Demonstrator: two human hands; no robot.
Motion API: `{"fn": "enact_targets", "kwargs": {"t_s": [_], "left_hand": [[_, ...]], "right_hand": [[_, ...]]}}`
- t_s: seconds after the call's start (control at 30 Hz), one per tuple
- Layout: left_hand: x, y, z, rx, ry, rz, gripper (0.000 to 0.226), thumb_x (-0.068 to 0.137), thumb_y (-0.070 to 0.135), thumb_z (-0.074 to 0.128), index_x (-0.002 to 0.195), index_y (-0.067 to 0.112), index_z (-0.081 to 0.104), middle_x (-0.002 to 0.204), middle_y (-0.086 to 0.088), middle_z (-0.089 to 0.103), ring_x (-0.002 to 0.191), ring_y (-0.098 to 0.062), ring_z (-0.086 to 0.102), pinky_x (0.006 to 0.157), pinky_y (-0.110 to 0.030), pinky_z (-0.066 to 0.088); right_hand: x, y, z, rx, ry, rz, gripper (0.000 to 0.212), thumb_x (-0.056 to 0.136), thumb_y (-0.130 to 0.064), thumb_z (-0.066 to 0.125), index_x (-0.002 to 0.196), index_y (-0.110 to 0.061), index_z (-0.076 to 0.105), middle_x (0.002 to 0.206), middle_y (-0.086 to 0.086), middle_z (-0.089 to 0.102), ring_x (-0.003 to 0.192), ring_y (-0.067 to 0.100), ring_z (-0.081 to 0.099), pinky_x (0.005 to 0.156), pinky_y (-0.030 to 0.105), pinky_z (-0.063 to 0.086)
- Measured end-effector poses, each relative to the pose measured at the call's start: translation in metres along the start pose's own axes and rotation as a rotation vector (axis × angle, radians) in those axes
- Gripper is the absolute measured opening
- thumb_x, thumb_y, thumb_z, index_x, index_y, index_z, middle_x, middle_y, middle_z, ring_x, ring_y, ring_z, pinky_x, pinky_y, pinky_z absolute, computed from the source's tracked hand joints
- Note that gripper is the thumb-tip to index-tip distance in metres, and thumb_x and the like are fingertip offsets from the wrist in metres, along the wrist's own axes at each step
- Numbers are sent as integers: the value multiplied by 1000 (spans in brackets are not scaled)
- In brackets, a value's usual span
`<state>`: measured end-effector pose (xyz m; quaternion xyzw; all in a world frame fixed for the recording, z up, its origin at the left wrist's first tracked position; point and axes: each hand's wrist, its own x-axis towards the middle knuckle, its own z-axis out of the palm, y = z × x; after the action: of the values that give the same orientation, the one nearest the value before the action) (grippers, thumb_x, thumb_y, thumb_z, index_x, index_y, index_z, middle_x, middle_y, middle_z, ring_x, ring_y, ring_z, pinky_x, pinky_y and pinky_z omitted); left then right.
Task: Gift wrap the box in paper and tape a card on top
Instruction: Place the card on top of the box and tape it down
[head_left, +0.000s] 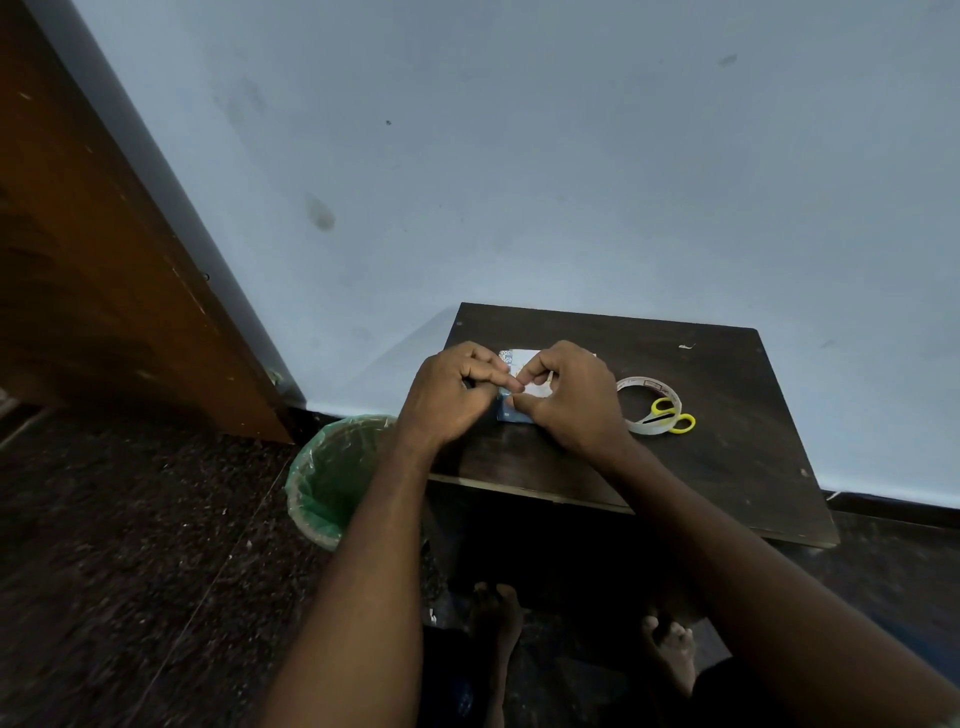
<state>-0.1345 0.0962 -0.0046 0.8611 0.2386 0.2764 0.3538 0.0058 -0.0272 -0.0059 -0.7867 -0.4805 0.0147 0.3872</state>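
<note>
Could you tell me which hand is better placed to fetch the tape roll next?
Right, probably. The right hand is beside the tape roll, while the left hand is on the far side of the box.

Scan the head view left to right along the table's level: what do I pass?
Wooden door → green-lined bin → left hand → wrapped box → right hand → tape roll → yellow scissors.

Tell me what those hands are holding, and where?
Both hands, left and right, pinch the small wrapped box at its top middle; a card cannot be made out.
</note>
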Motion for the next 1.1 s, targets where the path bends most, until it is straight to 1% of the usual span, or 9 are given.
{"fn": "enact_targets", "kwargs": {"t_s": [0.4, 0.57, 0.67, 0.77, 0.83, 0.9, 0.93, 1.0, 1.1], "left_hand": [[-2, 0, 8, 8, 69, -18, 9, 80, 30, 91, 84, 35, 85, 97, 15, 72, 77, -13, 68, 72, -41, 59], [1, 2, 10, 6, 144, -221, 32, 69, 47, 98, 93, 33, 82, 96, 16, 75, 77, -6, 67, 73, -34, 60], [5, -3, 11, -174, 106, -416, 44, 68, 42, 99, 106, 29, 78, 105, 11, 77, 92, -9, 71, 90, -37, 62], [7, -2, 19, -259, 95, -531, 46, 76, 38, 94, 113, 25, 71, 111, 6, 74, 105, -12, 70, 100, -41, 59], [11, 2, 23, -194, 131, -534, 34, 86, 36, 86, 113, 25, 68, 110, 6, 72, 105, -15, 70, 97, -38, 57], [12, 6, 21, -52, 167, -526, 15, 96, 38, 73, 106, 28, 68, 106, 10, 73, 103, -17, 69, 89, -33, 53], [12, 8, 19, 15, 166, -528, 16, 101, 42, 65, 102, 27, 70, 102, 10, 75, 100, -18, 70, 86, -32, 51], [13, 9, 17, 76, 114, -548, 40, 106, 53, 51, 95, 20, 72, 88, 7, 78, 83, -19, 76, 85, -36, 57], [9, 12, 17, 27, 18, -584, 51, 109, 56, 42, 94, 16, 70, 78, 1, 78, 60, -20, 77, 83, -40, 63]], "right_hand": [[-1, 0, 2, -35, -1, 2, 15, 73, -29, 85, 80, -31, 73, 84, -12, 61, 71, -2, 47, 63, 12, 28], [1, 1, 1, -40, -21, 13, 19, 71, -27, 85, 83, -32, 72, 85, -14, 61, 71, -8, 49, 63, 15, 29], [1, 3, -1, -42, -49, 3, 24, 69, -23, 87, 86, -32, 73, 87, -14, 61, 71, -8, 49, 63, 9, 26], [3, 5, -4, -12, -109, 9, 35, 67, -19, 89, 97, -31, 75, 89, -13, 62, 71, -4, 50, 64, 12, 31], [7, 7, -10, 104, -174, 27, 40, 67, -15, 90, 103, -26, 77, 88, -11, 67, 67, -1, 52, 67, 21, 41], [12, 9, -24, 315, -120, 87, 29, 76, -12, 88, 102, -20, 80, 87, -8, 74, 65, -2, 58, 72, 24, 50], [14, 13, -31, 359, -32, 124, 20, 82, -11, 84, 101, -18, 80, 89, -8, 76, 70, -2, 62, 75, 25, 54], [18, 24, -43, 248, 76, 184, 19, 89, -13, 77, 108, -18, 80, 105, -8, 76, 90, 0, 67, 88, 26, 55], [18, 35, -46, 59, -98, 229, 33, 93, -21, 73, 125, -17, 74, 127, -3, 72, 114, 13, 65, 102, 33, 51]]}}
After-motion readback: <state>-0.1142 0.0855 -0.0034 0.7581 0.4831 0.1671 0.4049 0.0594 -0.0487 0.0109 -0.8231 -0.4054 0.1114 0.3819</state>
